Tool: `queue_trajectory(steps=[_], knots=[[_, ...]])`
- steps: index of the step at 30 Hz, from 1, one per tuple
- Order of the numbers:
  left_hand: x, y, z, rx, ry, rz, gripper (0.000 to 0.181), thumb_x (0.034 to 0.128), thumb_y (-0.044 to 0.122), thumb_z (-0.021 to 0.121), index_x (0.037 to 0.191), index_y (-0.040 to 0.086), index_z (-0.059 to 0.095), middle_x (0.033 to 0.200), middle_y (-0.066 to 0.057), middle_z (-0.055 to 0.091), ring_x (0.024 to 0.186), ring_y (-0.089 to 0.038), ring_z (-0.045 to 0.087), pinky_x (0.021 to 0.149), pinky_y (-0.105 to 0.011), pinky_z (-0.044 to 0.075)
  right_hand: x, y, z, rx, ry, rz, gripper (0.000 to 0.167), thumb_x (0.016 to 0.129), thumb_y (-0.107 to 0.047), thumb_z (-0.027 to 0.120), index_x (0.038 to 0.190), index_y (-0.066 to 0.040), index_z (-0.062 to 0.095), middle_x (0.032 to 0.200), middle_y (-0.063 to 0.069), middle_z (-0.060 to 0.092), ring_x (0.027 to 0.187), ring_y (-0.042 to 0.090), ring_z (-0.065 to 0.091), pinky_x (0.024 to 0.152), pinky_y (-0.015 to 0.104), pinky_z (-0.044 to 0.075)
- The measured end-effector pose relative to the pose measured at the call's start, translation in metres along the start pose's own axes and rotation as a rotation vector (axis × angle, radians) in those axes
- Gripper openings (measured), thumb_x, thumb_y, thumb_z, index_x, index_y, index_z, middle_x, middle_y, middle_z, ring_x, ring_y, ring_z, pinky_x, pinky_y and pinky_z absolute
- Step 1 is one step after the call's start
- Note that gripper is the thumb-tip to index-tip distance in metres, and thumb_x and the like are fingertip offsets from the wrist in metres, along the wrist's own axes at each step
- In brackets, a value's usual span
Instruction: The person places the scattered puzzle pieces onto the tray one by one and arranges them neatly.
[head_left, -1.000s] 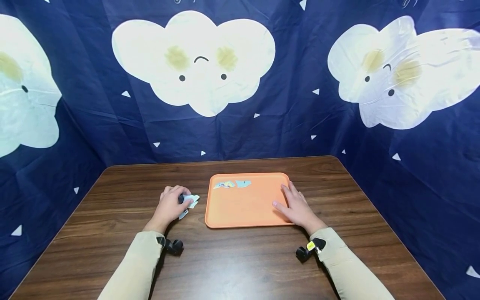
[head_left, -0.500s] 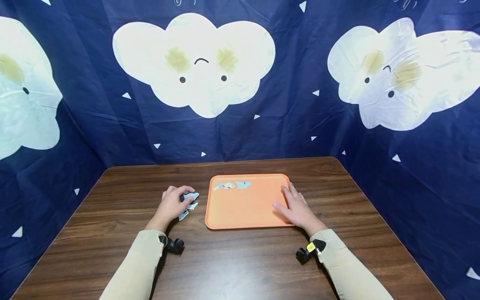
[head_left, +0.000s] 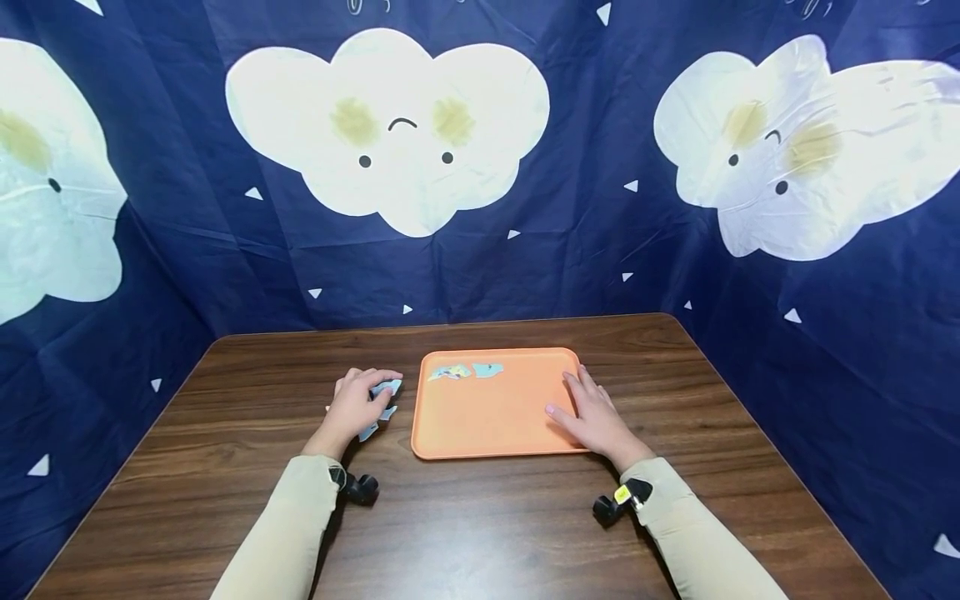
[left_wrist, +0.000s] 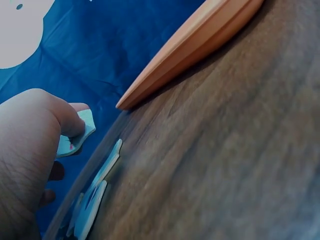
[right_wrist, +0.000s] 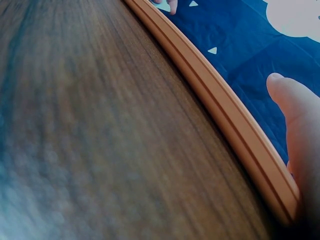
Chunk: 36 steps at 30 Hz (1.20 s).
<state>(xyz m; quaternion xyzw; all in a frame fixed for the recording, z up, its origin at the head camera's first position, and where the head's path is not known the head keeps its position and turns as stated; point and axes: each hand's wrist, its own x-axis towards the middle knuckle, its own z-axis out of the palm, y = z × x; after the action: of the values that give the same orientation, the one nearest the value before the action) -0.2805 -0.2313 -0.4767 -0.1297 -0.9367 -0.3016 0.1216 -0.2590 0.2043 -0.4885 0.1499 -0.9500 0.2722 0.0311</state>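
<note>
Left hand (head_left: 356, 408): thumb and bent finger pinch a light blue, flat, irregularly cut piece (left_wrist: 86, 131), lifted clear of the table beneath it.
Right hand (head_left: 596, 415): fingers extended, thumb spread away from them; gripping nothing; placed at the near right side of the tray, thumb reaching over its floor. Whether the thumb tip touches is not clear.
Loose pieces: at least two, light blue and flat with jagged outlines, material not determinable; one (head_left: 387, 412) just right of the left thumb, another (head_left: 367, 432) below that hand, near its wrist. A small pale tip (head_left: 327, 408) shows at the left hand's outer side, mostly hidden.
Tray: orange rectangular tray (head_left: 487, 425) with rounded corners and a low raised rim, between the hands; left rim apart from the left hand, right rim beside the right.
Tray contents: multicoloured jagged piece (head_left: 450, 372) and plain light blue piece (head_left: 487, 370), side by side along the far edge, beyond both hands.
Wrists: beige sleeves (head_left: 281, 525); black camera mount (head_left: 362, 490) at each, the right one bearing a yellow tag (head_left: 622, 494).
Support: dark brown wood-grain table (head_left: 480, 517), under everything listed.
Backdrop: navy fabric curtain (head_left: 450, 287) beyond the hands, printed with white clouds (head_left: 390, 125) and small white triangles.
</note>
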Motion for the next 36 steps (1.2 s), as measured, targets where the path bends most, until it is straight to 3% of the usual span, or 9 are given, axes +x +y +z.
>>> queue_trajectory(steps=[3, 6, 11, 22, 28, 36], knots=[[0.003, 0.002, 0.002, -0.016, 0.008, -0.008, 0.026, 0.0947, 0.017, 0.063, 0.119, 0.018, 0.071, 0.117, -0.007, 0.072, 0.1, -0.027, 0.048, 0.099, -0.054, 0.026, -0.001, 0.0, -0.001, 0.004, 0.001, 0.001, 0.087, 0.097, -0.061, 0.053, 0.157, -0.002, 0.03, 0.165, 0.028, 0.012, 0.152, 0.042, 0.016, 0.12, 0.059, 0.012], [0.006, 0.005, 0.003, -0.037, 0.016, -0.013, 0.025, 0.093, 0.017, 0.064, 0.117, 0.019, 0.071, 0.103, -0.003, 0.073, 0.097, -0.025, 0.047, 0.097, -0.053, 0.026, -0.001, 0.0, -0.002, 0.002, 0.005, 0.002, 0.086, 0.097, -0.06, 0.054, 0.157, -0.002, 0.031, 0.165, 0.028, 0.012, 0.152, 0.042, 0.017, 0.12, 0.059, 0.013], [0.012, 0.015, 0.005, -0.071, 0.019, -0.032, 0.023, 0.0922, 0.017, 0.064, 0.115, 0.019, 0.069, 0.086, 0.0, 0.063, 0.093, -0.025, 0.045, 0.097, -0.052, 0.024, 0.0, 0.001, -0.001, -0.011, 0.013, -0.016, 0.086, 0.097, -0.06, 0.054, 0.157, -0.002, 0.032, 0.164, 0.028, 0.013, 0.151, 0.042, 0.019, 0.12, 0.059, 0.014], [0.037, 0.041, 0.015, -0.113, 0.013, -0.029, 0.023, 0.0906, 0.02, 0.066, 0.113, 0.019, 0.066, 0.089, -0.001, 0.064, 0.095, -0.025, 0.047, 0.098, -0.052, 0.025, 0.001, 0.0, 0.0, -0.01, 0.003, -0.007, 0.087, 0.097, -0.062, 0.052, 0.158, -0.004, 0.031, 0.165, 0.027, 0.012, 0.152, 0.041, 0.017, 0.12, 0.058, 0.013], [0.049, 0.055, 0.021, -0.139, -0.03, -0.006, 0.025, 0.0911, 0.02, 0.065, 0.115, 0.015, 0.067, 0.093, -0.002, 0.062, 0.091, -0.025, 0.047, 0.098, -0.049, 0.025, 0.001, 0.002, 0.001, -0.009, 0.004, -0.006, 0.086, 0.097, -0.061, 0.052, 0.157, -0.003, 0.031, 0.165, 0.026, 0.012, 0.152, 0.04, 0.017, 0.12, 0.058, 0.013], [0.063, 0.073, 0.032, -0.151, -0.088, -0.07, 0.028, 0.0913, 0.023, 0.064, 0.118, 0.016, 0.068, 0.099, -0.001, 0.066, 0.097, -0.027, 0.051, 0.099, -0.051, 0.03, 0.001, 0.003, 0.002, -0.012, 0.014, -0.015, 0.086, 0.097, -0.061, 0.053, 0.157, -0.003, 0.032, 0.165, 0.027, 0.013, 0.152, 0.041, 0.018, 0.12, 0.058, 0.014]])
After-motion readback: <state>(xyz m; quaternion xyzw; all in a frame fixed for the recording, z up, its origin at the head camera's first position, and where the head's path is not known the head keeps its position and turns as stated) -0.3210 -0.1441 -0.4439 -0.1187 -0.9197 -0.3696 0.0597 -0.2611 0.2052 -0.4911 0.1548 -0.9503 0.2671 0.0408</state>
